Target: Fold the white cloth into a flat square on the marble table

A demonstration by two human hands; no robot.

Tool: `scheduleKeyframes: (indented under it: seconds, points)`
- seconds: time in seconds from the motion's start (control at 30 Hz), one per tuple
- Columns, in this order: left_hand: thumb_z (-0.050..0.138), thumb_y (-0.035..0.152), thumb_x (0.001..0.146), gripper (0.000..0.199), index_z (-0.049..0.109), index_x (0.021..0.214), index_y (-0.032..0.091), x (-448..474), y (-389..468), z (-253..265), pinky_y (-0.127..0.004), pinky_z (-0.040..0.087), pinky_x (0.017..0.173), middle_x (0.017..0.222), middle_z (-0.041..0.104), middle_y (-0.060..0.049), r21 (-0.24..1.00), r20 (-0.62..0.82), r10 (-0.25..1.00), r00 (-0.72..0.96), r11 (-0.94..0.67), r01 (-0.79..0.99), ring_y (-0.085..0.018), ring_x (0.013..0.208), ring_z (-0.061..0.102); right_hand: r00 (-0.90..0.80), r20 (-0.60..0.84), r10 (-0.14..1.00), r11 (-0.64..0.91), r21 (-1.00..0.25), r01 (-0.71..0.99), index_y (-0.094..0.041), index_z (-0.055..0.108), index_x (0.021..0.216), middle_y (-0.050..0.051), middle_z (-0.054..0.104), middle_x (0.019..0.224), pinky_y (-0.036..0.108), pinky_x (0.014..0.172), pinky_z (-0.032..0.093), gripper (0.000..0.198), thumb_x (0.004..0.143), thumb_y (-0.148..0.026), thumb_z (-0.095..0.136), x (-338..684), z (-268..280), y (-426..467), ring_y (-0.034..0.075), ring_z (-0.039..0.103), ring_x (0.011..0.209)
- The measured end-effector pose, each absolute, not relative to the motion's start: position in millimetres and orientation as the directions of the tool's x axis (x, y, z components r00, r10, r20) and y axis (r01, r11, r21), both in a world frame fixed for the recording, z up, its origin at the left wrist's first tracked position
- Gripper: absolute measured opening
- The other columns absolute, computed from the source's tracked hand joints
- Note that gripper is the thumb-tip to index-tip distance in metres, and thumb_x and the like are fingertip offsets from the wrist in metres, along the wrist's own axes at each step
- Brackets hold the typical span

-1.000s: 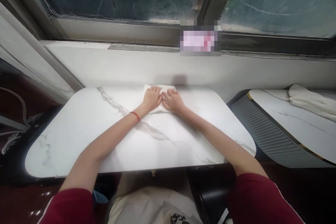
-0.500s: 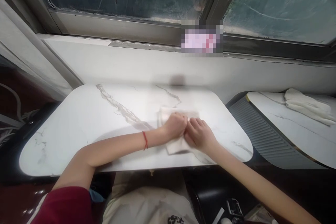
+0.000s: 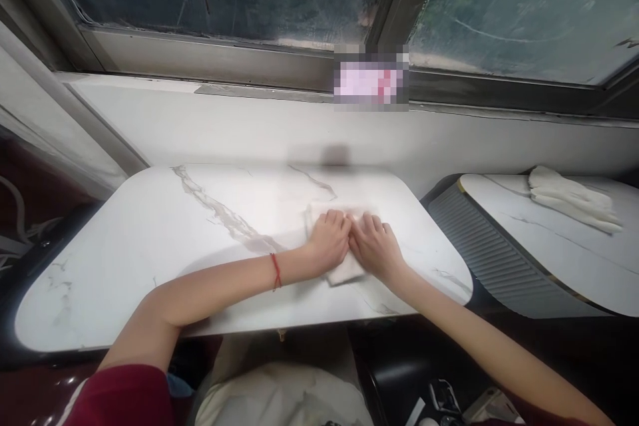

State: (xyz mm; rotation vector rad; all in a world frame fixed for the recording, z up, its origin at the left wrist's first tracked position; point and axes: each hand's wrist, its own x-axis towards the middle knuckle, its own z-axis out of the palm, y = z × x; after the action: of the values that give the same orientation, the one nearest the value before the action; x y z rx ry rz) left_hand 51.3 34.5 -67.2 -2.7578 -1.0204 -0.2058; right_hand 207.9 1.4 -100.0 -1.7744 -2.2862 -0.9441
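Note:
A folded whitish cloth [image 3: 345, 273] lies on the white marble-patterned tabletop [image 3: 124, 233]. My left hand [image 3: 330, 239], with a red string around the wrist, presses on the cloth with curled fingers. Close beside it, my right hand [image 3: 375, 243] also has bent fingers gripping the cloth. The two hands touch at the thumbs and index fingers. Both hands hide much of the cloth's middle.
A second marble-patterned table [image 3: 539, 239] with a ribbed grey side stands at the right, bearing another whitish cloth [image 3: 574, 200]. A white wall [image 3: 239, 126] and window frame rise behind. Below the front edge is a black seat [image 3: 399, 373] with small items beside it.
My hands have shifted slightly, and the fingers of both lie a little more forward over the cloth. The whole view has moved a little, so the tables appear further left.

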Motion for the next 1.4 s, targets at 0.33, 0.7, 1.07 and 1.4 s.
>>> scheduleKeyframes:
  seconds: [0.33, 0.7, 1.07, 1.4]
  points:
    - [0.033, 0.023, 0.104, 0.05, 0.047, 0.147, 0.001, 85.6, 115.2, -80.5, -0.045, 0.038, 0.112, 0.15, 0.052, -0.024, -0.031, 0.205, 0.777, 0.595, -0.602, 0.798, -0.033, 0.141, 0.046, -0.179, 0.172, 0.969, 0.115, 0.331, 0.937, -0.013, 0.042, 0.157, 0.03, 0.052, 0.142, 0.039, 0.087, 0.04, 0.056, 0.106, -0.03, 0.026, 222.9, -83.7, 99.7, 0.035, 0.053, 0.114]
    - [0.029, 0.023, 0.105, 0.049, 0.051, 0.144, 0.005, 98.0, 179.8, -83.6, -0.043, 0.035, 0.112, 0.149, 0.054, -0.019, 0.039, 0.239, 0.812, 0.532, -0.556, 0.831, -0.031, 0.136, 0.048, -0.124, 0.174, 0.977, 0.079, 0.248, 0.966, -0.021, 0.037, 0.161, 0.023, 0.055, 0.132, 0.039, 0.089, 0.037, 0.058, 0.105, -0.03, 0.025, 230.3, -78.9, 166.6, 0.033, 0.052, 0.112]
    - [0.032, 0.023, 0.103, 0.049, 0.05, 0.144, 0.002, 104.4, 194.0, -91.8, -0.045, 0.036, 0.111, 0.145, 0.056, -0.022, 0.093, 0.282, 0.81, 0.515, -0.557, 0.825, -0.032, 0.133, 0.048, -0.113, 0.223, 0.968, 0.064, 0.215, 0.974, -0.021, 0.04, 0.16, 0.022, 0.055, 0.129, 0.04, 0.088, 0.036, 0.058, 0.105, -0.031, 0.025, 236.5, -88.1, 178.2, 0.033, 0.049, 0.108]
    - [0.031, 0.022, 0.103, 0.05, 0.052, 0.144, 0.002, 102.9, 192.4, -94.1, -0.045, 0.033, 0.116, 0.149, 0.054, -0.021, 0.115, 0.304, 0.818, 0.489, -0.541, 0.833, -0.032, 0.135, 0.048, -0.078, 0.257, 0.963, 0.037, 0.16, 0.986, -0.027, 0.049, 0.156, 0.018, 0.058, 0.126, 0.037, 0.085, 0.033, 0.056, 0.103, -0.029, 0.03, 235.0, -89.9, 178.9, 0.031, 0.049, 0.107]
